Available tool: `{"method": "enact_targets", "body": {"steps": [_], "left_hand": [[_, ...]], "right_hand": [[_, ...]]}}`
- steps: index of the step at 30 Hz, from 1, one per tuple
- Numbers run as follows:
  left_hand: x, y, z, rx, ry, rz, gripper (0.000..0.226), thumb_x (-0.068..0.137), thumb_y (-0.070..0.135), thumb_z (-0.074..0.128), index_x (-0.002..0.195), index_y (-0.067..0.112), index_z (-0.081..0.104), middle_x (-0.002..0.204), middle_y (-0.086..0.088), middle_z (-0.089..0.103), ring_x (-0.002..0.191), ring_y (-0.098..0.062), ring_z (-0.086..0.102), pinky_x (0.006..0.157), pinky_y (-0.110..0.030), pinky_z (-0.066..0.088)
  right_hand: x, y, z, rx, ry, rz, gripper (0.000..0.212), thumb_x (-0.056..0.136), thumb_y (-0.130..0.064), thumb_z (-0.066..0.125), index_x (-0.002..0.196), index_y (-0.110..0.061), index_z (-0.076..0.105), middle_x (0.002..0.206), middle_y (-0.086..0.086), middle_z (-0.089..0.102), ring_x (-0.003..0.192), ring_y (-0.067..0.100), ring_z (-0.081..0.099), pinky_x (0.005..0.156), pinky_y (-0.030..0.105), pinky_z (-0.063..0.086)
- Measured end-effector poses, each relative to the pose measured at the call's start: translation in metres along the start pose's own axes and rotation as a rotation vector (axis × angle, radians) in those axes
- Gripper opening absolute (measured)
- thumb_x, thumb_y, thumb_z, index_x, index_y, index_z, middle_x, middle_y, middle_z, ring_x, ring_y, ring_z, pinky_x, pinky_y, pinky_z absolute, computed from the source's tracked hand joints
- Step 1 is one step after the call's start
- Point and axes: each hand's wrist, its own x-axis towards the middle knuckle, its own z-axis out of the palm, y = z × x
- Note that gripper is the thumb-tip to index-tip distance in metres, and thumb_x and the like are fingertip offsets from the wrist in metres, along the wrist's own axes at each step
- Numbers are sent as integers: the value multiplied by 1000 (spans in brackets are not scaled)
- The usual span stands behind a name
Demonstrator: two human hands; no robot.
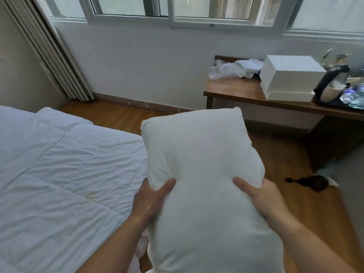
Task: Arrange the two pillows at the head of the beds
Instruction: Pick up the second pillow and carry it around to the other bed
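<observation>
beside the bed, a plump white pillow, lengthwise, creased.

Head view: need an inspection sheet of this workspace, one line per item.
Surface: bed with wrinkled white quilt, at left.
Job's things: one plump white fabric pillow, held upright over the wooden floor; second pillow not seen.
Clutter: white rectangular box and crumpled white cloth on brown wooden desk; dark item on floor.
Hands: left hand and right hand grip pillow's sides.
Cables: nothing seen.
Surroundings: window, white wall.
</observation>
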Motion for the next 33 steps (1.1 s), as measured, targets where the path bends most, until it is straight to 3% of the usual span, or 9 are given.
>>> {"method": "enact_targets", "body": {"steps": [4, 9, 13, 15, 20, 23, 29, 33], "left_hand": [[74, 29, -2, -13, 12, -29, 95, 54, 87, 69, 129, 29, 63, 119, 9, 74, 110, -23, 69, 101, -48, 53], [173, 71, 2, -37, 68, -63, 90, 58, 85, 70, 128, 30, 63, 119, 10, 73, 109, -23, 69, 100, -48, 53], [254, 115, 7, -76, 155, -113, 91, 56, 86, 69, 128, 30, 64, 117, 9, 73, 109, -24, 68, 101, -49, 53], [274, 136, 6, -75, 176, -108, 91, 57, 86, 69, 128, 30, 63, 117, 9, 73, 109, -24, 68, 101, -49, 53], [357, 188, 2, -95, 263, -134, 90, 57, 84, 66, 128, 29, 62, 117, 8, 72, 108, -24, 67, 95, -43, 52], [407, 205, -8, -106, 302, -157, 95, 54, 85, 66, 130, 29, 61, 119, 7, 72, 110, -25, 66, 99, -45, 52], [519, 223, -43, -153, 360, -177, 102, 53, 87, 64, 134, 25, 61, 122, 4, 71, 111, -27, 66, 99, -44, 52], [582, 232, -75, -200, 396, -202, 101, 54, 88, 66, 133, 25, 62, 121, 4, 71, 111, -27, 66, 100, -46, 52]], "right_hand": [[73, -41, 30, -14, -30, -24, 61, 70, -59, 88, 119, -26, 73, 111, -6, 78, 99, 24, 74, 93, 51, 60], [187, -87, 69, -29, -110, -45, 37, 73, -60, 83, 100, -43, 63, 108, -11, 74, 94, 17, 70, 86, 41, 57], [289, -149, 95, -71, -201, -99, 44, 77, -59, 80, 110, -40, 57, 97, -21, 65, 87, 9, 64, 84, 38, 53], [319, -174, 103, -106, -238, -115, 45, 79, -59, 78, 114, -38, 58, 100, -17, 67, 91, 14, 68, 83, 38, 54], [417, -244, 138, -149, -311, -114, 43, 63, -71, 80, 93, -44, 65, 100, -18, 74, 91, 16, 74, 70, 33, 54], [466, -273, 169, -160, -344, -119, 33, 72, -61, 83, 95, -43, 68, 103, -13, 78, 92, 18, 75, 78, 38, 58], [553, -338, 256, -203, -368, -153, 33, 72, -60, 84, 92, -41, 68, 101, -16, 76, 91, 17, 74, 82, 41, 59], [594, -387, 311, -261, -401, -197, 41, 73, -57, 85, 104, -33, 75, 101, -14, 78, 93, 18, 75, 90, 45, 59]]}}
